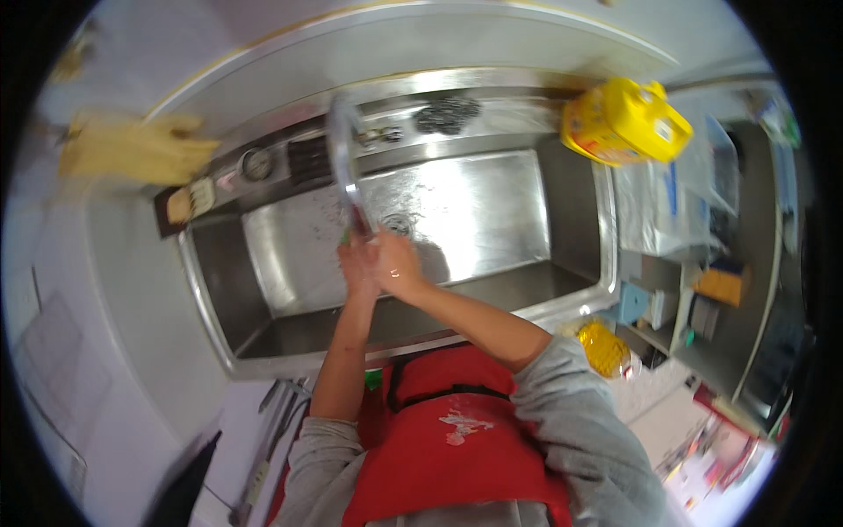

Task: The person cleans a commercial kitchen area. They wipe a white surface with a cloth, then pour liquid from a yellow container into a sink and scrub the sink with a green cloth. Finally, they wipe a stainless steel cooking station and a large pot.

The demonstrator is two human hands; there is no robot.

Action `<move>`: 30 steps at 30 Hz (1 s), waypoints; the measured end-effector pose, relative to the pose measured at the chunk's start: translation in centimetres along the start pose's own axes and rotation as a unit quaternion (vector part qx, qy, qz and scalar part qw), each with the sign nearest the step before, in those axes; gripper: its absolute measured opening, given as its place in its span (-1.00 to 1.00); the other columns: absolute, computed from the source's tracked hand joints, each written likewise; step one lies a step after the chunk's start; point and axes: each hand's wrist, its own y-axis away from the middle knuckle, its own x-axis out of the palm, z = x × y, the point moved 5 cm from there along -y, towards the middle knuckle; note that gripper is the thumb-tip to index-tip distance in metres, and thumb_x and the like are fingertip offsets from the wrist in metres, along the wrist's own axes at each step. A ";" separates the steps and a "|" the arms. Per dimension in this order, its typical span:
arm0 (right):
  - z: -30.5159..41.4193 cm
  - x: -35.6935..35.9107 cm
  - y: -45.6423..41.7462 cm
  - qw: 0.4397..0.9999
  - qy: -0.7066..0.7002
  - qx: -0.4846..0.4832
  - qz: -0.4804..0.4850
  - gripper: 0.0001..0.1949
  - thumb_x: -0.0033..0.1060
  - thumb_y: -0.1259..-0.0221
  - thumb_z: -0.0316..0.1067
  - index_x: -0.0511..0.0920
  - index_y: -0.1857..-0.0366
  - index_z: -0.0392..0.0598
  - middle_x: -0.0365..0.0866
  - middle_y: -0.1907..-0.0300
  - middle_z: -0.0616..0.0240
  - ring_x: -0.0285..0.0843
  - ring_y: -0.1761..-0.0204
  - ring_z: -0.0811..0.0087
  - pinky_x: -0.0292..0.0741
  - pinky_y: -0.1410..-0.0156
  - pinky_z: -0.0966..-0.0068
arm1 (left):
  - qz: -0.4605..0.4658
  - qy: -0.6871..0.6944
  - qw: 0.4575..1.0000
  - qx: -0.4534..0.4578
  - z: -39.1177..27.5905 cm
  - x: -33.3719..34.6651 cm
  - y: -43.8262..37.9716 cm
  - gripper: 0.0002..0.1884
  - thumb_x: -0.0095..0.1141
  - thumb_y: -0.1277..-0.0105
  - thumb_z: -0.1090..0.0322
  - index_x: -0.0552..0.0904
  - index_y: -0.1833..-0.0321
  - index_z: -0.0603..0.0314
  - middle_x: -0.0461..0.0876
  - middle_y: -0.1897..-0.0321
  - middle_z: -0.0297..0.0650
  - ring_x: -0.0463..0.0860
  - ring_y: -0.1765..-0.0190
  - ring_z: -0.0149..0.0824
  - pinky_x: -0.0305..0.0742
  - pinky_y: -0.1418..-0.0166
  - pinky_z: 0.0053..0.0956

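Over the steel sink (487, 224), my left hand (359, 267) and my right hand (397, 263) are pressed together just below the end of the curved metal tap (342, 151). My right hand overlaps the left one, and its skin glistens as if wet. A bit of something green (345, 236) shows at the edge of my left hand; what it is cannot be made out. The fingers are blurred and partly hidden, so whether either hand holds anything is unclear. Close behind the hands lies the round drain (397, 226) in the sink floor.
A yellow jug (625, 122) stands on the sink's back right corner. Steel-wool scourers (448, 115) lie on the back ledge. Yellowish rubber gloves (132, 148) hang at the left. Right of the sink are plastic bags (652, 211), shelves (711, 342) and a bottle of yellow liquid (602, 349).
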 end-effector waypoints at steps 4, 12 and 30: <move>-9.0 -0.9 -4.5 0.978 -0.098 0.162 -0.086 -0.67 0.12 -0.40 -0.13 0.59 0.25 -0.27 0.62 0.45 -0.01 0.62 0.35 0.07 0.54 0.15 0.23 | 0.045 0.298 0.946 -0.116 -5.1 0.7 1.6 -0.60 0.02 -0.50 0.26 0.37 -0.29 0.27 0.53 -0.04 -0.14 0.61 0.07 -0.31 0.58 0.08 -0.43; -2.1 -5.2 -3.7 0.885 -0.429 0.172 0.053 -0.77 0.29 -0.28 -0.45 0.58 0.02 -0.10 0.62 0.27 0.30 0.52 0.33 0.52 0.49 0.24 0.54 | 0.324 0.385 0.824 -0.262 -5.9 -3.5 3.3 -0.59 -0.12 -0.57 0.24 0.42 -0.35 0.31 0.64 -0.05 -0.11 0.68 -0.03 -0.26 0.63 -0.05 -0.39; 0.9 1.4 0.1 0.980 0.048 -0.171 -0.084 -0.71 0.13 -0.41 -0.15 0.54 0.33 -0.21 0.55 0.50 0.06 0.37 0.53 0.23 0.43 0.30 0.28 | -0.055 0.611 0.727 -0.308 -6.0 -1.3 0.9 -0.76 -0.16 -0.51 0.33 0.58 0.11 0.30 0.60 0.26 -0.21 0.58 0.22 -0.33 0.52 0.12 -0.39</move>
